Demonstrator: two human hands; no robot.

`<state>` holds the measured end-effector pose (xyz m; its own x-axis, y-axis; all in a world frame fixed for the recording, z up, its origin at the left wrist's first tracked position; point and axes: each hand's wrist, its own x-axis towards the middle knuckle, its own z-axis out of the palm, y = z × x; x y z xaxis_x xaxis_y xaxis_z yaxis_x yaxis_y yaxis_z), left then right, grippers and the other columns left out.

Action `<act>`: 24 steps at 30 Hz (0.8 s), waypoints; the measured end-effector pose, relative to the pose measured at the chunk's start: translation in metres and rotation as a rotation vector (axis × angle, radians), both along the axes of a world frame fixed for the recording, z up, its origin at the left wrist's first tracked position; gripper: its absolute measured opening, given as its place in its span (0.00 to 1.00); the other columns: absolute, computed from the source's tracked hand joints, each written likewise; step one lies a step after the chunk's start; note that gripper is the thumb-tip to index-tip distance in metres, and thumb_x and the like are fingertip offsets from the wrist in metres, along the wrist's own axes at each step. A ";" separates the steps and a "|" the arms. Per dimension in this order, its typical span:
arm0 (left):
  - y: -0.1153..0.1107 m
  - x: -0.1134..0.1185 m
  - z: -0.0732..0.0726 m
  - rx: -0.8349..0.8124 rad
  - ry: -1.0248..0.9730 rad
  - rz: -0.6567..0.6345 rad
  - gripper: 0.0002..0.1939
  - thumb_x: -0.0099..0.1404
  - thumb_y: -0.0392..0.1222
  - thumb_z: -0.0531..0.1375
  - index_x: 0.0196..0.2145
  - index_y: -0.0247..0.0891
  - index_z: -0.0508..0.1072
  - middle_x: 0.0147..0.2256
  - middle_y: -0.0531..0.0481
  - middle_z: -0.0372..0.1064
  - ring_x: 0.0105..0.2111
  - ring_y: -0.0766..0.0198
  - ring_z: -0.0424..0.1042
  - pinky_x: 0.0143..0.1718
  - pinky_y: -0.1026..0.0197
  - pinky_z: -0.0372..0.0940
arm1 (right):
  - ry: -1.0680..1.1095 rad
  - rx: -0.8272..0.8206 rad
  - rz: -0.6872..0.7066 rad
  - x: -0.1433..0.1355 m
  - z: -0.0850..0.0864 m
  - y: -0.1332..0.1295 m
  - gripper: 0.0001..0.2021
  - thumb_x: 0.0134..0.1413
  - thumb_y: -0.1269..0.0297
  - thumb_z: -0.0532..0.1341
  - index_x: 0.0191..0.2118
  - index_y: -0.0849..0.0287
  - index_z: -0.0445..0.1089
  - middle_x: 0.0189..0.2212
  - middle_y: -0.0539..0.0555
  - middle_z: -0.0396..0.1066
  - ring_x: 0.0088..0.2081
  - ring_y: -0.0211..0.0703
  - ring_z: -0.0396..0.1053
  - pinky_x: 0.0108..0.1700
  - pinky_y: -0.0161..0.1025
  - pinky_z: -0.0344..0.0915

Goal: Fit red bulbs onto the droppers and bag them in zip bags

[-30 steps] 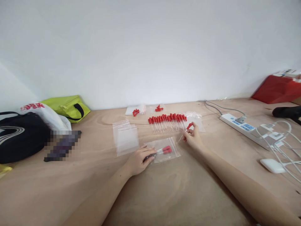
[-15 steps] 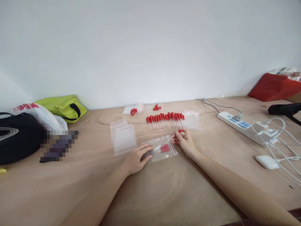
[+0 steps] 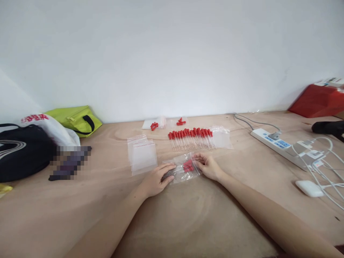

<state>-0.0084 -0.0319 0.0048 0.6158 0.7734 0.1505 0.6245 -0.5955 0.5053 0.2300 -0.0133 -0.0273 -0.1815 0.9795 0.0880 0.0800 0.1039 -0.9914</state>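
Note:
A clear zip bag [image 3: 178, 178] lies on the table between my hands, holding several droppers [image 3: 188, 167] with red rubber bulbs. My left hand [image 3: 157, 179] is closed on the bag's left end, thumb below and fingers above. At the right-hand mouth, my right hand [image 3: 208, 166] has its fingers closed at the bulb of the topmost dropper; the exact contact is partly hidden. Behind the bag a row of red-bulbed droppers [image 3: 190, 134] lies side by side, thin clear stems toward me. Flat zip bags [image 3: 144, 157] overlap left of the row.
Small bags with loose red bulbs [image 3: 154, 126] lie near the wall. Clear bags [image 3: 223, 138] extend right of the droppers. A power strip [image 3: 276, 143], white cables and a white charger [image 3: 309, 188] occupy the right. Left are a lime bag [image 3: 72, 120] and a black bag [image 3: 24, 154].
My right hand has moved slightly left and down to the bag's mouth, and the dropper it held has gone inside with the others. My left hand stays on the bag. The view shifts slightly.

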 end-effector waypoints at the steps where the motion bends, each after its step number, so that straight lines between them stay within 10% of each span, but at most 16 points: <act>1: 0.000 0.000 0.000 0.001 0.005 0.003 0.18 0.63 0.41 0.51 0.51 0.40 0.63 0.51 0.46 0.62 0.53 0.59 0.59 0.54 0.54 0.56 | -0.008 -0.005 0.034 0.001 0.000 0.000 0.11 0.44 0.57 0.59 0.33 0.58 0.66 0.29 0.52 0.72 0.29 0.39 0.68 0.31 0.37 0.65; 11: 0.002 -0.003 -0.005 0.041 0.013 -0.064 0.16 0.64 0.39 0.50 0.48 0.46 0.68 0.53 0.49 0.59 0.52 0.59 0.60 0.52 0.54 0.58 | -0.608 0.252 -0.542 0.029 0.013 0.068 0.02 0.42 0.68 0.55 0.27 0.59 0.63 0.26 0.52 0.68 0.29 0.41 0.65 0.35 0.38 0.61; 24: 0.000 -0.004 -0.007 0.036 -0.005 -0.053 0.16 0.64 0.39 0.50 0.48 0.44 0.68 0.52 0.48 0.60 0.52 0.60 0.60 0.53 0.55 0.58 | -0.734 0.037 -0.645 0.010 0.037 0.112 0.15 0.45 0.73 0.56 0.41 0.70 0.59 0.33 0.66 0.68 0.38 0.53 0.68 0.38 0.42 0.60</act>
